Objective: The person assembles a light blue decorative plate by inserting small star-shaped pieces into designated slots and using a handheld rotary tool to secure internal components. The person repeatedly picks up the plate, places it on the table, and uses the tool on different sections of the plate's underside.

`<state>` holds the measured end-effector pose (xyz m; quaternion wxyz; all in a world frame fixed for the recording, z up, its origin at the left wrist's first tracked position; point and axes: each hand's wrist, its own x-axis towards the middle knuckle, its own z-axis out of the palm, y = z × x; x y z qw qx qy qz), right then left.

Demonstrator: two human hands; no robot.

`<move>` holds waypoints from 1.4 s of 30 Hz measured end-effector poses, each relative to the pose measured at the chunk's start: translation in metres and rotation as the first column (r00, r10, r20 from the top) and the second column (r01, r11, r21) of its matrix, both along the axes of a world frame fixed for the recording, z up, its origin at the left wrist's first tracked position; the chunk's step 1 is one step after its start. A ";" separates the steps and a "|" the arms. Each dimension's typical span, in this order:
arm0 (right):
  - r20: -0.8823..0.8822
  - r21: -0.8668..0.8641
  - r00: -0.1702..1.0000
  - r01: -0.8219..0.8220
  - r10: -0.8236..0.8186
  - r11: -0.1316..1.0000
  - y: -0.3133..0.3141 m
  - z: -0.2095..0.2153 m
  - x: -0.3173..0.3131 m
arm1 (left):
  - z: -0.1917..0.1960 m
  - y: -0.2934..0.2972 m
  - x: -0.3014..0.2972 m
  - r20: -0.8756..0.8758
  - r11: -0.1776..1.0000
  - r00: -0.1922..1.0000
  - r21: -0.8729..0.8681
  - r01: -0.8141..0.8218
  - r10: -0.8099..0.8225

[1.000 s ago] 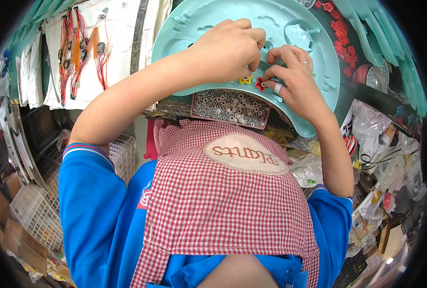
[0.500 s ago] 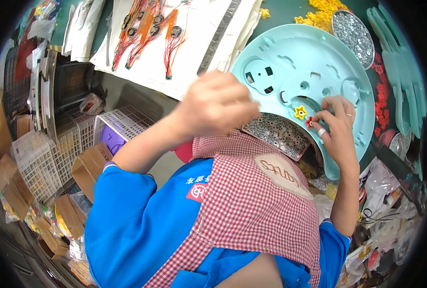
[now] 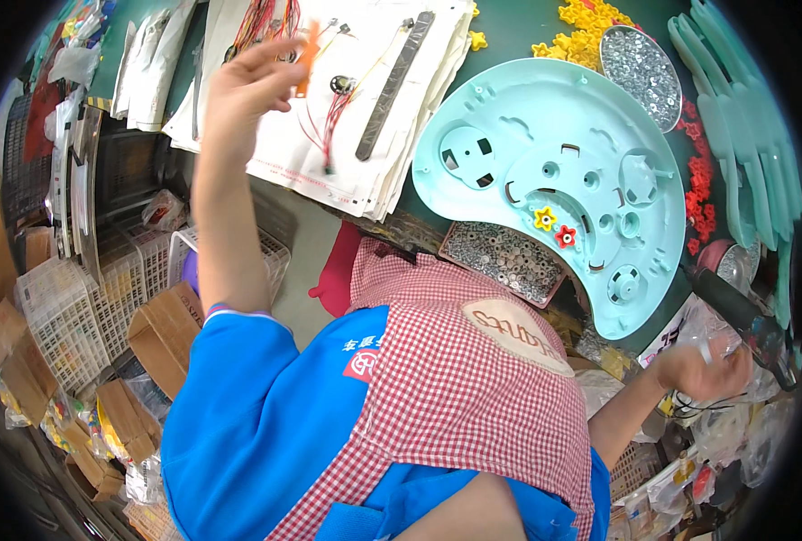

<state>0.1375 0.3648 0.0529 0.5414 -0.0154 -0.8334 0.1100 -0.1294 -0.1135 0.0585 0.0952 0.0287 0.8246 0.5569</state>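
Observation:
At the upper left, my left hand (image 3: 249, 86) pinches a blurred orange strip (image 3: 308, 59) at its fingertips, above the white paper stack. Beside it lie a small black disc (image 3: 342, 86) and red wires (image 3: 333, 122). My right hand (image 3: 709, 370), smeared by motion, hovers low at the right beside a black power tool (image 3: 739, 311); whether its fingers are closed is unclear. Between the hands rests a curved turquoise plastic shell (image 3: 509, 99), its inside facing up. A yellow star piece (image 3: 545, 218) and a red star piece (image 3: 566, 236) sit in its inner recess.
Behind the shell are yellow star pieces (image 3: 590, 36) and a round dish of metal parts (image 3: 640, 77). Red pieces (image 3: 700, 189) and stacked turquoise parts (image 3: 734, 117) lie at the right. Another metal-parts tray (image 3: 504, 261) sits under the shell's near edge. White crates (image 3: 81, 302) stand lower left.
My left hand has swung up and left to the orange strip, which appears lifted. My right hand has left the red star piece and dropped right toward the power tool. The shell shifted slightly in view.

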 end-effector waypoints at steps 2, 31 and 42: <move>-0.214 -0.040 0.956 0.198 -0.202 0.979 0.033 -0.011 0.013 | 0.036 0.009 0.010 -0.107 0.920 0.994 0.385 0.071 -0.032; -0.131 -0.949 0.752 -0.283 0.646 0.137 -0.172 -0.025 -0.019 | -0.033 0.176 0.109 -0.504 0.814 0.689 -0.050 0.578 -0.520; -0.535 -0.761 0.470 -0.629 0.702 -0.159 -0.142 0.009 -0.032 | -0.048 0.169 0.138 -0.567 0.660 0.388 -0.422 0.621 -0.727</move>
